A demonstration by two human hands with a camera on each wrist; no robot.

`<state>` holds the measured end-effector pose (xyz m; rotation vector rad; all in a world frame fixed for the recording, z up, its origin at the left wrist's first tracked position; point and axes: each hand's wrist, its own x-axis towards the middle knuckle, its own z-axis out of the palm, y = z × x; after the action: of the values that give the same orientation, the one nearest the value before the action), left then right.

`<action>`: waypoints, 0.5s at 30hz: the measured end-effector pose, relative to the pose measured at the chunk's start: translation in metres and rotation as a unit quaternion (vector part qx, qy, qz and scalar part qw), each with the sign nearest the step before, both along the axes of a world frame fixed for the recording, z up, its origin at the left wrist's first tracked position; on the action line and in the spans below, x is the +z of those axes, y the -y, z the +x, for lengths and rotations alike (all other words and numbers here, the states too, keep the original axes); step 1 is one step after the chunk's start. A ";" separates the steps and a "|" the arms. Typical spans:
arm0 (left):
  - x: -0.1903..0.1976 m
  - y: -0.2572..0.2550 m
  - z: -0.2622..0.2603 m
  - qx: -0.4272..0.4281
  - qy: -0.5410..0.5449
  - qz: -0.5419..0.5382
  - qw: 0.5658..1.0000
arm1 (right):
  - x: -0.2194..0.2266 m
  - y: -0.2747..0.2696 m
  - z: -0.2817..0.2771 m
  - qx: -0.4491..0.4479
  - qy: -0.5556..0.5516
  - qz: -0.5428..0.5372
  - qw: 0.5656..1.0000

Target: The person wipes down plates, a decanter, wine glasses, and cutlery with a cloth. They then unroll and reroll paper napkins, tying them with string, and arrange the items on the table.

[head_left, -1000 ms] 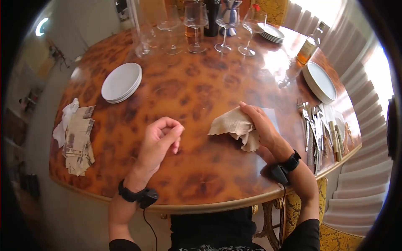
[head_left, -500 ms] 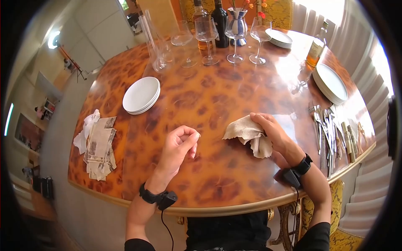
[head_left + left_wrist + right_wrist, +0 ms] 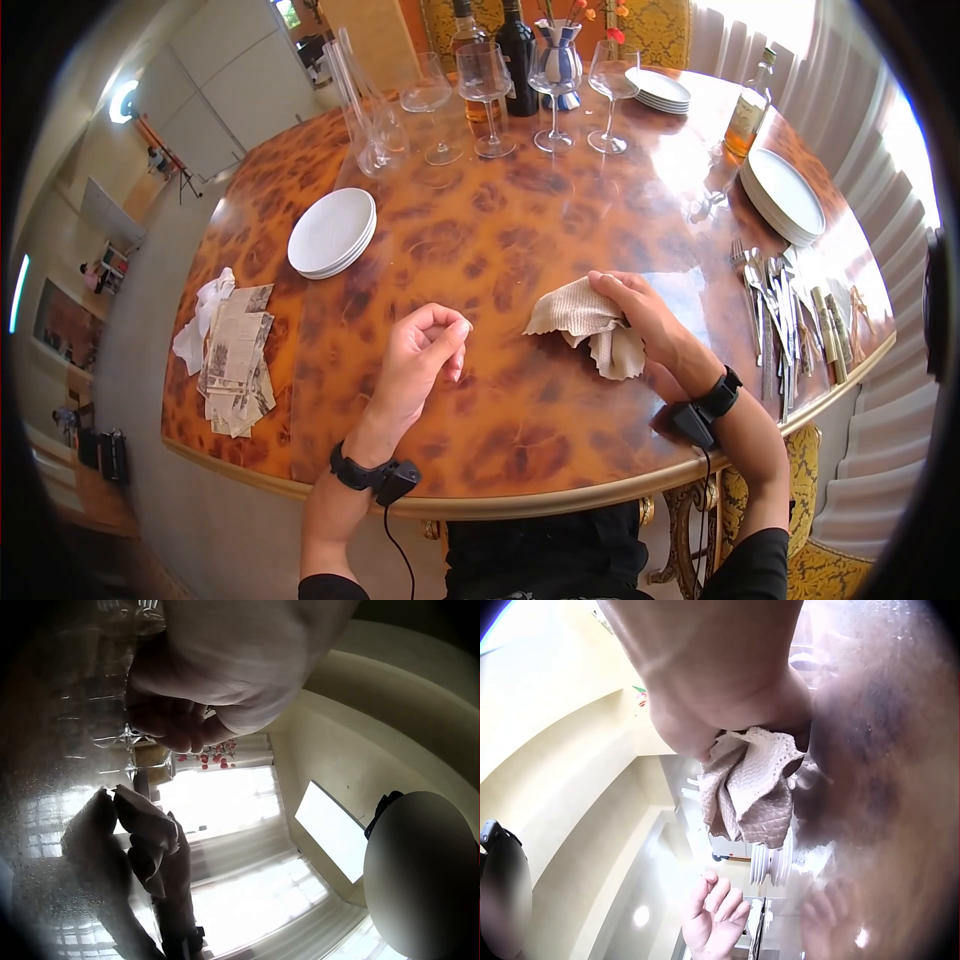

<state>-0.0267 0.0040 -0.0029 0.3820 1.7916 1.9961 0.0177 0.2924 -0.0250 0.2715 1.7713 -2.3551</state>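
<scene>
In the head view my right hand pinches a beige ribbed cloth with a scalloped edge, thumb on top. The cloth hangs in loose folds close over the table; the right wrist view shows the crumpled cloth bunched below the hand. To the left, my left hand is raised above the table with its fingers loosely curled and thumb near the index finger, holding nothing. Seen from the right wrist, that left hand has its palm side showing and stays apart from the cloth.
A glossy brown table carries stacked white plates, printed papers and a white crumpled cloth at left. Wine glasses and bottles stand behind. Cutlery, oval plates and a liquor bottle line the right.
The head view has shifted, so the table appears farther right and lower than one second ago. My hands and the beige cloth stay nearly where they were over the table.
</scene>
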 end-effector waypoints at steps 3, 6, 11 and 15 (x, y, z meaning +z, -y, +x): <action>-0.001 0.000 0.000 -0.001 -0.003 0.001 1.000 | -0.001 -0.003 0.000 0.015 0.001 0.001 1.000; -0.001 0.000 -0.001 0.000 -0.004 0.000 1.000 | -0.005 -0.004 -0.002 0.016 -0.004 0.011 1.000; -0.001 0.000 0.000 0.000 -0.005 0.002 1.000 | -0.005 -0.004 -0.001 0.020 -0.007 0.012 1.000; -0.002 0.001 0.000 0.002 -0.005 -0.001 1.000 | -0.004 -0.004 -0.001 0.011 -0.017 0.024 1.000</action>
<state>-0.0267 0.0034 -0.0046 0.3896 1.8009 1.9992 0.0164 0.2961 -0.0293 0.2190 1.8391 -2.3184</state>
